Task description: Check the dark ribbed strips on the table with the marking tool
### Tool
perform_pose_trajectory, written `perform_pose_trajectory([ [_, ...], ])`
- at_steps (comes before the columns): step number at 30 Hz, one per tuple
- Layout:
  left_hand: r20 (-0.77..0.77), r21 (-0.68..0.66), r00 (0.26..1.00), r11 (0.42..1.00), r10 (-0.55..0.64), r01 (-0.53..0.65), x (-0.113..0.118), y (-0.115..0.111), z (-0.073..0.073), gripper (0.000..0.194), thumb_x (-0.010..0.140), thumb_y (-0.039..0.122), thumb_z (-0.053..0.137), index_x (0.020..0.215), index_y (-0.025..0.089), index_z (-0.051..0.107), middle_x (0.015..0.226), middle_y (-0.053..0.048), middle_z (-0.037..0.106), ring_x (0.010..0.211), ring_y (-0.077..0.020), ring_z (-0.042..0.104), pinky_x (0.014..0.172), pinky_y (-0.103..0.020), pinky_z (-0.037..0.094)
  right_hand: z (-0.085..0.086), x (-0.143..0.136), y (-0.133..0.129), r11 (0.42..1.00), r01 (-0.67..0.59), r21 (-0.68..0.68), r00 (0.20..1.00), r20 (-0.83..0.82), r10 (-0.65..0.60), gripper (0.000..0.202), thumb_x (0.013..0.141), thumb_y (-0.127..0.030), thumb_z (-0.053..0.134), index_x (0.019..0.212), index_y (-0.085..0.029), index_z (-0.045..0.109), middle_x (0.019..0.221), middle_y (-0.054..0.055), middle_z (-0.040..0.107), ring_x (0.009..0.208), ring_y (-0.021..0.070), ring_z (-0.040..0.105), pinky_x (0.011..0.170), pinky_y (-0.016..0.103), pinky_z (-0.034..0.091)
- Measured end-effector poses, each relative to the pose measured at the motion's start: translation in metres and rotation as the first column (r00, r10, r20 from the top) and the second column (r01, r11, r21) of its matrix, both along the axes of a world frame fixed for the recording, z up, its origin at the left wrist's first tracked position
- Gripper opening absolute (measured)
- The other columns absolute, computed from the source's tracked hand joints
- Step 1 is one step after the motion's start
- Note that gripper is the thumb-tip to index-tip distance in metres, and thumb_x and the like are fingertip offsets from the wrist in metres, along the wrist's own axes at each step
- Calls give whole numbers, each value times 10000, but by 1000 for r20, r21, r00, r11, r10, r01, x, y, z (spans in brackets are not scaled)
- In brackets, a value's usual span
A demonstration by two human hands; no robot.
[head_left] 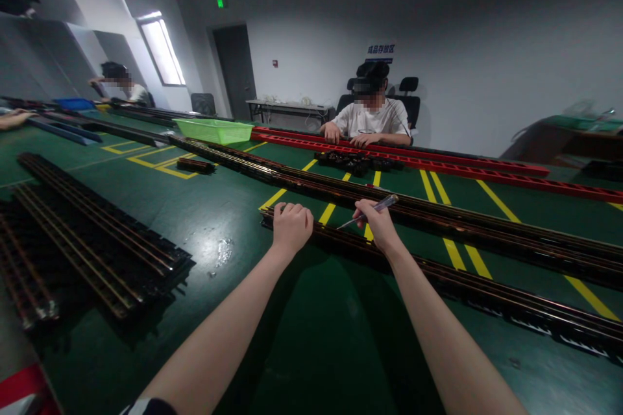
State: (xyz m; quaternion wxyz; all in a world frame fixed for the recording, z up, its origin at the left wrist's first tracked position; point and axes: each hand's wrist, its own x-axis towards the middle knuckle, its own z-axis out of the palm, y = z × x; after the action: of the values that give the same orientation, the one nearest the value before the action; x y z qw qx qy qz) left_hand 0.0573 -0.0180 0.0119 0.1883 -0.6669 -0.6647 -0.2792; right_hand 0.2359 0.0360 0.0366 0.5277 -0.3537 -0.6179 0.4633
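Screwdriver (386, 203) in right fingers (364, 207)

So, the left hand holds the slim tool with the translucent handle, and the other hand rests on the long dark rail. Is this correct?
Not quite: the head view shows the right hand holding the slim tool with the translucent handle. The left hand rests on the long dark rail.

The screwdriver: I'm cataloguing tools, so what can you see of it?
The screwdriver has a translucent-looking, greyish-purple handle with a darker end and a thin, metallic-looking shaft. It slants in the right hand, shaft pointing down and left towards the near dark strip; whether the tip touches is unclear.
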Motion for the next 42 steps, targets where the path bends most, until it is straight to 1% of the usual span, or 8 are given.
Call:
perform_pose_trajectory([
  [3,2,-14,1000,1000,-17,17,13,-3,2,413,923,201,300,715,166,654,833,-80,695,799,-203,601,889,-401,330,2,0,-2,1000,10,5,1000,12,-10,304,662,-358,562,408,-194,531,372,-19,463,358,87,416,410,232,337],
  [7,-28,-129,992,985,-122,117,23,-4,1,416,939,236,298,759,164,666,853,-73,694,800,-201,600,815,-387,350,3,0,-3,1000,18,8,999,28,-18,305,669,-356,556,412,-194,529,368,-19,460,357,89,421,412,232,342],
  [9,-53,-165,989,978,-135,125,24,-3,1,423,944,244,290,766,164,665,858,-74,692,799,-201,597,772,-378,353,2,0,-2,1000,14,12,1000,28,-14,307,673,-357,556,415,-193,527,368,-20,459,358,89,419,412,232,343],
  [15,-89,-206,992,976,-86,66,21,-2,3,404,934,207,284,763,158,647,857,-79,678,813,-201,592,773,-373,340,-1,-3,-1,999,29,13,999,22,-29,303,680,-352,547,426,-188,535,369,-25,459,357,86,417,407,224,337],
  [23,45,-207,999,978,30,-20,17,0,4,421,926,207,281,725,161,648,875,-84,692,825,-204,598,819,-387,337,6,-7,-9,1000,-14,10,995,103,13,301,704,-378,570,475,-183,568,409,-17,507,394,95,473,443,225,390],
  [34,182,-231,981,973,66,-22,-6,5,6,469,912,218,264,673,176,665,852,-84,693,827,-213,609,879,-414,336,3,-3,-7,998,-37,-45,993,111,42,310,675,-425,615,492,-176,589,438,-6,542,410,96,505,452,226,431],
  [38,183,-234,981,972,72,-28,-7,5,7,477,915,230,260,664,173,662,867,-87,696,829,-212,612,877,-411,343,1,-2,-5,996,-59,-70,995,75,64,305,659,-426,625,486,-177,589,444,-4,544,412,98,501,443,228,427],
  [42,128,-227,990,973,64,-33,-7,5,6,468,911,225,259,702,167,674,872,-88,701,842,-223,616,873,-416,343,0,0,-4,996,-64,-66,996,51,68,298,659,-409,617,472,-179,586,429,-4,529,412,99,487,442,228,411],
])
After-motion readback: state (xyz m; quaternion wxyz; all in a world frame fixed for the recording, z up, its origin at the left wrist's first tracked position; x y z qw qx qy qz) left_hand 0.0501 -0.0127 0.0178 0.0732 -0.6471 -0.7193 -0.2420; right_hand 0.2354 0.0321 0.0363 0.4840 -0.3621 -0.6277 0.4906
